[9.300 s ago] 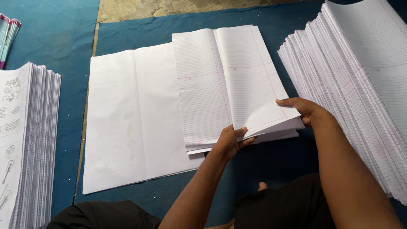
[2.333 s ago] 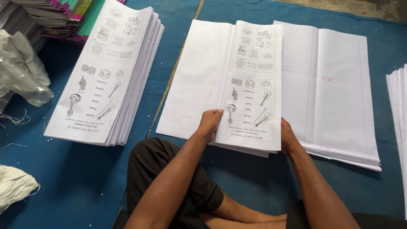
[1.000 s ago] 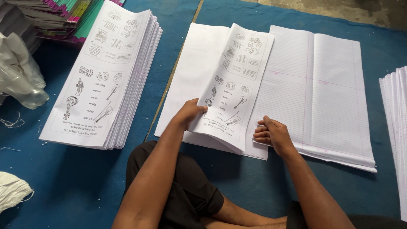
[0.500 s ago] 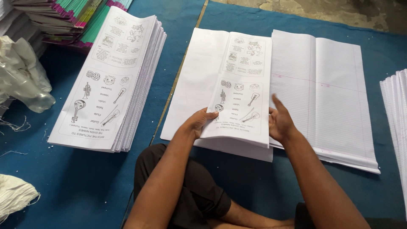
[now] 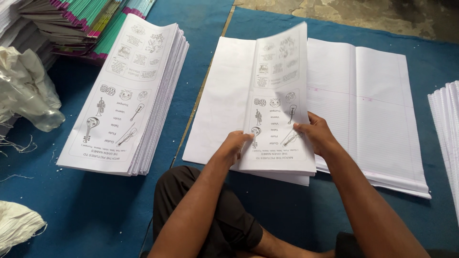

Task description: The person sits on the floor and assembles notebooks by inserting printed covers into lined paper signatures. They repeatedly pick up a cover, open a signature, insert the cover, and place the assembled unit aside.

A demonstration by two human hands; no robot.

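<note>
Printed sheet (image 5: 278, 95) between both hands (image 5: 275, 139)

Clear crumpled plastic wrapping (image 5: 26, 93) at the left edge, no labels, signs or screens

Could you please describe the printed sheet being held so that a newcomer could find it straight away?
On the blue mat, find the wide white sheets in front of the person. The printed sheet lies folded there between both hands, the only one bearing pictures.

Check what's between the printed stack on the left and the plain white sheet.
Bare blue mat between the printed stack and the white sheet, in the head view.
</note>
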